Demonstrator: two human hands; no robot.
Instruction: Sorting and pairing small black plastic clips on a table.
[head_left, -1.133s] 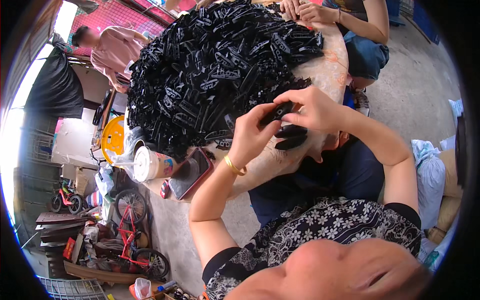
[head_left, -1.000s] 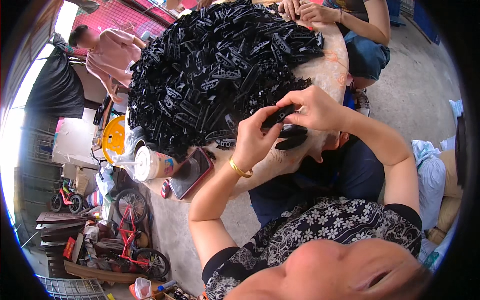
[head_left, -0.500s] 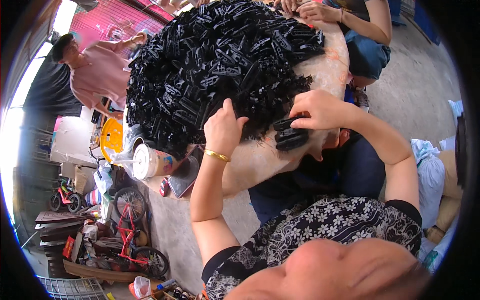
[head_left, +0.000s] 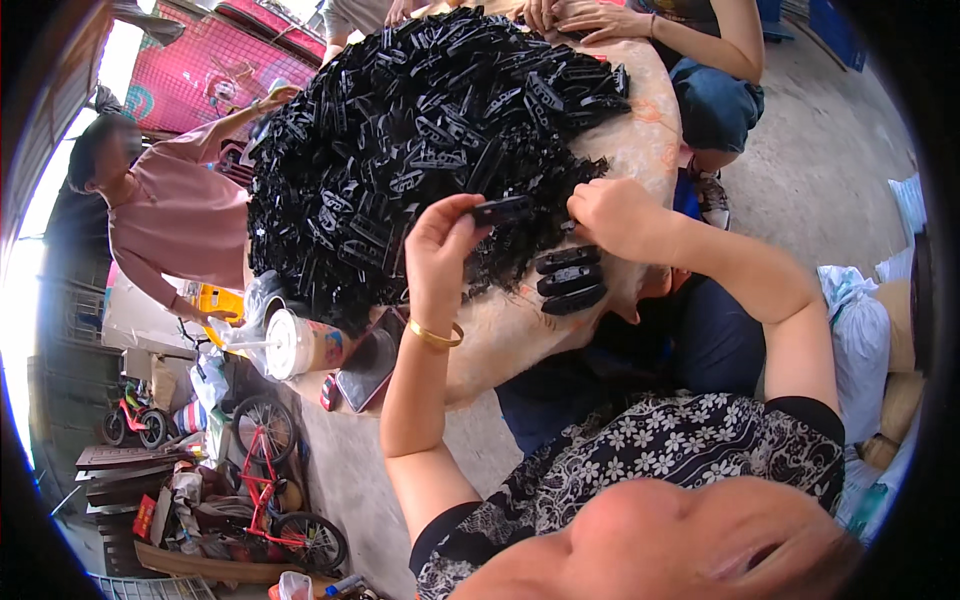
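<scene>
A large heap of black plastic parts [head_left: 400, 130] covers most of the round table [head_left: 645, 135]. My left hand [head_left: 437, 255], with a gold bangle at the wrist, pinches an oblong black plastic part [head_left: 502, 210] over the heap's near edge. Across from it, my right hand [head_left: 622, 217] is closed, its fingertips pressed together beside the smaller black pieces; whatever they pinch is too small or hidden to name. Just below that hand, several matching black parts [head_left: 570, 281] lie side by side on the bare tabletop, touching neither hand.
A lidded drink cup with a straw [head_left: 292, 345] and a dark phone [head_left: 368, 368] stand by the table's near-left edge. Someone in pink [head_left: 190, 200] reaches toward the heap from the left; another person's hands [head_left: 600, 20] rest at the far side. White sacks [head_left: 855, 320] are at right.
My left hand has lifted a black part off the heap. My right hand has let go of the part at the row and moved up to the heap's edge.
</scene>
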